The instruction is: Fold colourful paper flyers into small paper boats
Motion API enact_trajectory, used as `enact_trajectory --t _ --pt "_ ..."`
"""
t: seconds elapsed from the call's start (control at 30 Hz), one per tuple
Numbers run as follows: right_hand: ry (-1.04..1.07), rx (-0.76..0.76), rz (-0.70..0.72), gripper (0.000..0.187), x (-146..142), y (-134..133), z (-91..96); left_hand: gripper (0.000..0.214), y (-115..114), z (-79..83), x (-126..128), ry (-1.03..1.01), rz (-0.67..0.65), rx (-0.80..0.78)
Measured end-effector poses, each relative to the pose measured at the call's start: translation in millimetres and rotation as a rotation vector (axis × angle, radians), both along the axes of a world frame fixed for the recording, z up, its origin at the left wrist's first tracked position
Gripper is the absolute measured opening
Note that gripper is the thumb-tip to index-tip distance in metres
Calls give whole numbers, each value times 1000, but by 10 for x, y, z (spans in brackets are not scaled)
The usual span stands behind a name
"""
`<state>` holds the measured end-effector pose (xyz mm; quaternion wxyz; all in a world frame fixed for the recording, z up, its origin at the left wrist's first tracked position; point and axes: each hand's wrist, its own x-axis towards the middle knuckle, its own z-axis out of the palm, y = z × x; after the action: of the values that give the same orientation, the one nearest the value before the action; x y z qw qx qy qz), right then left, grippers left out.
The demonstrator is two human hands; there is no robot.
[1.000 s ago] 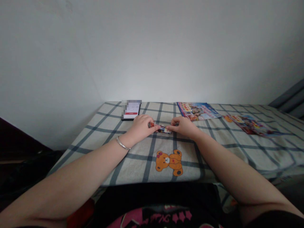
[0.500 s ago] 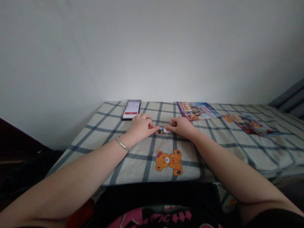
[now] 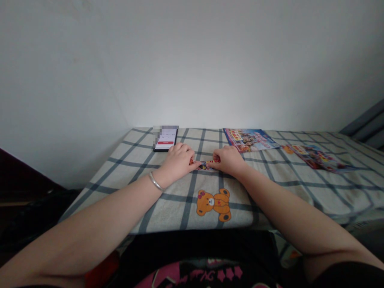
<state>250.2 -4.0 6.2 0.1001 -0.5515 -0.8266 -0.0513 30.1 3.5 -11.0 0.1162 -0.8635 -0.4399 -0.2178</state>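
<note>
Between my two hands is a small, narrow strip of folded colour-printed paper (image 3: 203, 165), lying low over the checked cloth. My left hand (image 3: 179, 160), with a silver bangle on its wrist, pinches the strip's left end between thumb and curled fingers. At the other end, my right hand (image 3: 230, 161) is closed on it the same way, thumb pressed along its near side. Much of the paper is hidden by the fingers. Red and white print shows by the right thumb.
A phone (image 3: 166, 138) with a lit screen lies beyond my left hand. Two colourful printed leaflets lie to the right, one near the wall (image 3: 252, 140) and one farther right (image 3: 321, 158). The checked tablecloth (image 3: 174, 208) bears a printed bear (image 3: 213, 204). A wall stands behind.
The right thumb has moved slightly left along the paper, and the hands are a little closer together. The strip looks narrower, with red print now showing beside the right thumb.
</note>
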Motion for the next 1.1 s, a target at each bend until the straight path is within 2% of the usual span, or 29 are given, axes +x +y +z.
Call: enact_trajectory --t 0.33,0.53,0.73,0.87,1.1 --pt "56 -45 50 29 102 36 -7 17 -22 11 -21 73 -76 -13" --pt "144 -52 126 21 183 61 -32 16 8 4 -75 94 -114 6" --pt "121 -73 101 14 173 48 12 12 -20 21 -51 125 -109 -15" --pt "110 -109 99 5 183 48 40 17 -39 38 -49 131 -120 -52" --pt "128 -72 146 12 221 59 2 21 -8 31 -80 124 -166 -42"
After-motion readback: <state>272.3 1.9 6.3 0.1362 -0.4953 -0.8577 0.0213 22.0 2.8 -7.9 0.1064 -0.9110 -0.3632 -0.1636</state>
